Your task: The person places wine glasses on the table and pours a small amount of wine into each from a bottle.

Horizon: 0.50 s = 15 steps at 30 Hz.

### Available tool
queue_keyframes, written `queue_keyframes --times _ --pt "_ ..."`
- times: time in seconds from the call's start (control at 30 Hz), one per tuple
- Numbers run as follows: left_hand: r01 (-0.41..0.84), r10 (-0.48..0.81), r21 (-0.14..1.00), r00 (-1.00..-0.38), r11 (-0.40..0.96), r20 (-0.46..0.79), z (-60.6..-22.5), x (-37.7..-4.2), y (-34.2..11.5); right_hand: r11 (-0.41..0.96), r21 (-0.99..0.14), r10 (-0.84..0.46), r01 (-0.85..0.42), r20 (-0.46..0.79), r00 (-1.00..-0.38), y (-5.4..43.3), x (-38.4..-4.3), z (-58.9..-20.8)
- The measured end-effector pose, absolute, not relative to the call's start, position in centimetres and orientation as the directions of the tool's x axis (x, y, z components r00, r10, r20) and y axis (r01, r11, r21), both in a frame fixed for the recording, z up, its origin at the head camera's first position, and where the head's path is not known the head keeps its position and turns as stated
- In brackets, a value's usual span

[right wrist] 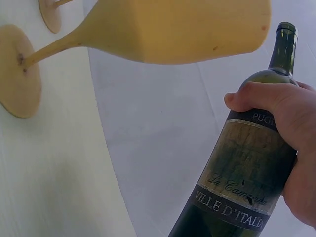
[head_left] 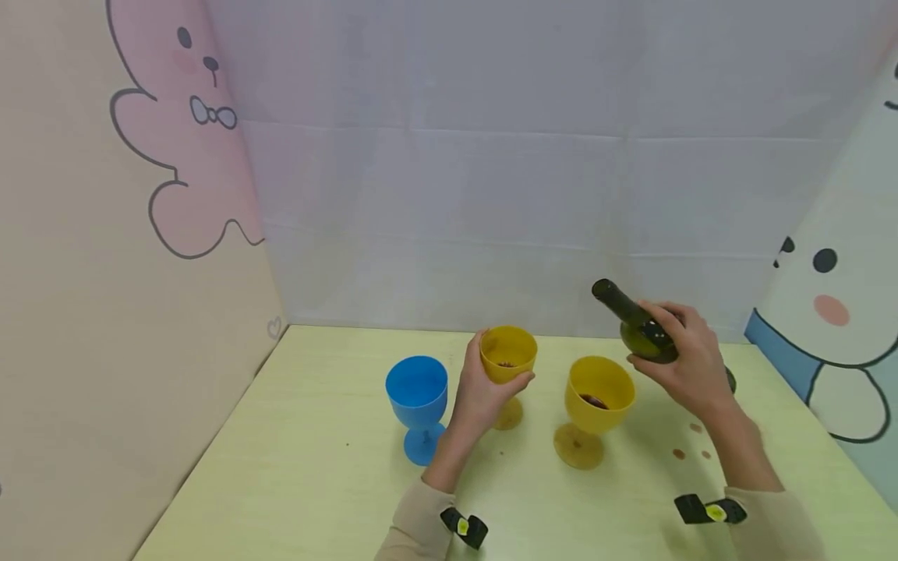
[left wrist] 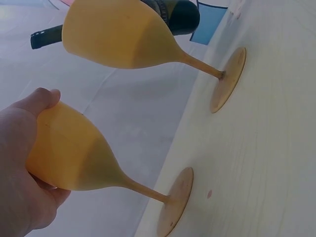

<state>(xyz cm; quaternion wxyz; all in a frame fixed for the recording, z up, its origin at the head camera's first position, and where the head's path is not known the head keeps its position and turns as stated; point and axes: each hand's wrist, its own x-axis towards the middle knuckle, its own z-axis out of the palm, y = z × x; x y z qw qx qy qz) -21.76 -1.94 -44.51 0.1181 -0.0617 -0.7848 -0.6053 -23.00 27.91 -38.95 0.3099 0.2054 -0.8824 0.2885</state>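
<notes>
My left hand [head_left: 479, 393] grips the bowl of a yellow goblet [head_left: 510, 344], thumb on one side and fingers on the other. In the left wrist view this goblet [left wrist: 74, 148] has its round foot right at the tabletop. A little dark liquid shows inside it. My right hand [head_left: 691, 362] holds a dark green wine bottle [head_left: 634, 321] around its upper body, tilted with the neck pointing up and left. The bottle's label [right wrist: 242, 163] faces the right wrist camera. Between the hands stands a second yellow goblet [head_left: 588, 417], with dark liquid at its bottom; the bottle's mouth is above and behind it.
A blue goblet [head_left: 417, 393] stands upright left of my left hand. Small brown spots [head_left: 678, 453] mark the pale tabletop [head_left: 295, 467] under my right forearm. A white sheet [head_left: 435, 195] hangs behind the table, and printed walls flank it.
</notes>
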Motion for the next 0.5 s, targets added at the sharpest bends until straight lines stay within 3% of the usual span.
queue_keyframes --times 0.5 --pt "0.244 -0.015 0.929 -0.966 0.277 0.258 -43.7 -21.5 -2.1 0.626 -0.685 0.093 -0.372 0.539 -0.837 27.9 -20.6 -39.2"
